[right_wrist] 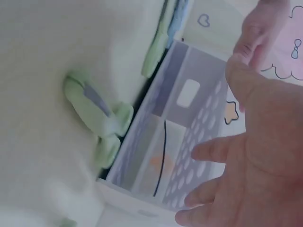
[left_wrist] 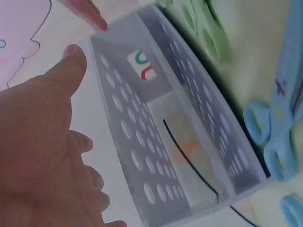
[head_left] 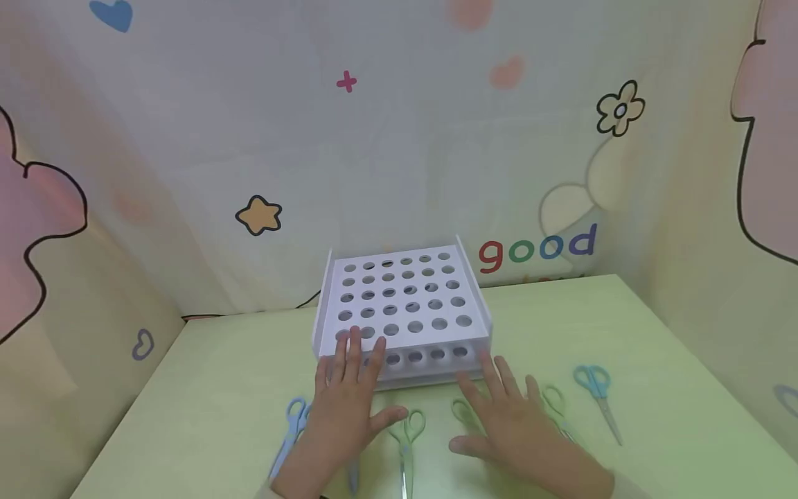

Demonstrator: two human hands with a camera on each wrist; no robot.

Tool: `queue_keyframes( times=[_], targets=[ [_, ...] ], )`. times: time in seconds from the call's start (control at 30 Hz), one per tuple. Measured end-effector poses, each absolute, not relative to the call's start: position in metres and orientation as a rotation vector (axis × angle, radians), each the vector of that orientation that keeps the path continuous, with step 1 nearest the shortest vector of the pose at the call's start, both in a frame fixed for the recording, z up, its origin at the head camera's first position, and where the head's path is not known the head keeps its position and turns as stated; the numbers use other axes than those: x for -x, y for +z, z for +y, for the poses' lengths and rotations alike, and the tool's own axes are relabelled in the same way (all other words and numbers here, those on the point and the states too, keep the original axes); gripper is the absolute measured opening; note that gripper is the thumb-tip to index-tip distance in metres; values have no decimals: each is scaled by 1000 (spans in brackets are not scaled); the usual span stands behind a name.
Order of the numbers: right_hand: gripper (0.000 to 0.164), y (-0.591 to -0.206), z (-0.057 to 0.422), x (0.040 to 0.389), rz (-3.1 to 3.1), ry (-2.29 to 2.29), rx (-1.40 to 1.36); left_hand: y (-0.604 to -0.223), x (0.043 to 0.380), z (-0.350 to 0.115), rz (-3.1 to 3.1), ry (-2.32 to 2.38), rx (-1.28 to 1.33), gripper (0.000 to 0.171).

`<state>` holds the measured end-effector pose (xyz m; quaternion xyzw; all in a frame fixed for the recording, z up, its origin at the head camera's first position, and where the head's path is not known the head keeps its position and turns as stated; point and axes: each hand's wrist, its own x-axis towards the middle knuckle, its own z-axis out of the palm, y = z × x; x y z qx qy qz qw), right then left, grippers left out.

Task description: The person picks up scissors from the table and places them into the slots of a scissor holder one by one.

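The left hand (head_left: 346, 409) and right hand (head_left: 514, 426) spread their fingers wide at the near side of a white perforated rack (head_left: 400, 308), contact unclear. Green scissors (head_left: 406, 452) lie on the counter (head_left: 212, 388) between the hands; turquoise scissors (head_left: 600, 395) lie right of the right hand.

The left hand (head_left: 346, 409) and right hand (head_left: 514, 424) are bare, each comprising one thumb and four tapering fingers with rounded tips. A pale left sleeve (head_left: 267, 493) and a similarly pale right sleeve (head_left: 626, 488) cover the forearms at the head view's lower edge. The wrist view shows a short nail (left_wrist: 70, 50) on the left thumb.
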<state>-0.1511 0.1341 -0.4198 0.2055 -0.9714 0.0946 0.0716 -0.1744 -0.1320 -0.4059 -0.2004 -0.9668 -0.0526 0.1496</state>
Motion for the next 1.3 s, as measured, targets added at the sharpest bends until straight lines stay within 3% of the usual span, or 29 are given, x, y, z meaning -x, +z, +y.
queue_keyframes(
  times=[0.43,0.8,1.0,1.3],
  targets=[
    [91,-392,157,152,-3081,414,-632,-380,203,-161,-2811,-366,452,104],
    [96,-372,201,165,-3181,533,-557,-358,237,-177,-2848,-603,343,130],
    [89,-363,241,182,-3082,892,-587,-372,254,-183,-2820,-643,427,130],
    [64,-379,284,200,-2898,1221,-577,-379,259,-189,-2906,-664,362,130]
  ],
)
